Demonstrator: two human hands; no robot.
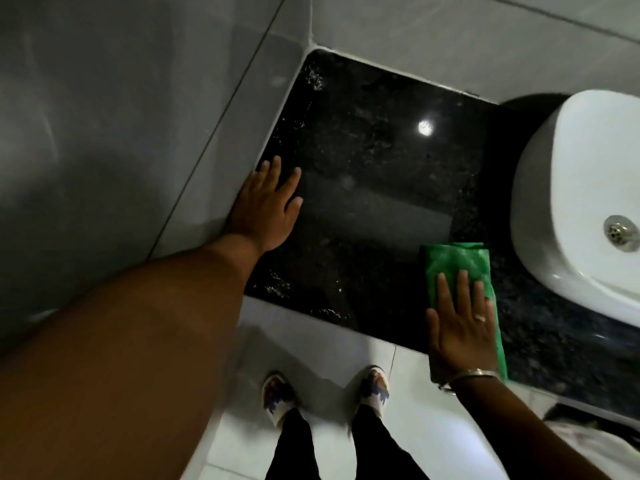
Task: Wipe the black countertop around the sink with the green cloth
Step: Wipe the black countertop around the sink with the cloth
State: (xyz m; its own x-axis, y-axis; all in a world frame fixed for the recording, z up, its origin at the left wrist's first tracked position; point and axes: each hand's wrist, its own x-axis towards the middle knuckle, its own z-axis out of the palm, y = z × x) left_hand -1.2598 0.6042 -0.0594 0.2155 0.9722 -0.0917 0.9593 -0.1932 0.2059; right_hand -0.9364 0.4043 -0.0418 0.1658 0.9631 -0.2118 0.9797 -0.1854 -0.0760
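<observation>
The right hand's fingers (462, 289) lie flat and slightly spread, pressing down on the cloth (457, 265) rather than pinching it; a ring (480, 318) sits on one finger and a metal bangle (467, 375) circles the wrist. The right hand (460, 327) covers the near half of the green cloth, which lies folded on the surface (374, 188) near its front edge, just beside the sink (571, 188), with its far end showing beyond the fingertips and its near end reaching the surface's front edge. The left hand's fingers (277, 174) are also straight and a little spread, holding nothing, with the left hand (266, 209) laid palm down on the black surface where it meets the grey tiled wall (121, 133) on the left. The two hands are well apart, with bare dark stone between them. That stone is speckled, shows a round bright reflection (425, 127) toward the back, and carries scattered water droplets along its left edge and near its front edge. The white sink stands on the surface at the right, its metal drain (618, 232) visible in the bowl. Below the front edge, the pale tiled floor (311, 341) shows the person's feet in patterned shoes (278, 396) and dark trouser legs.
</observation>
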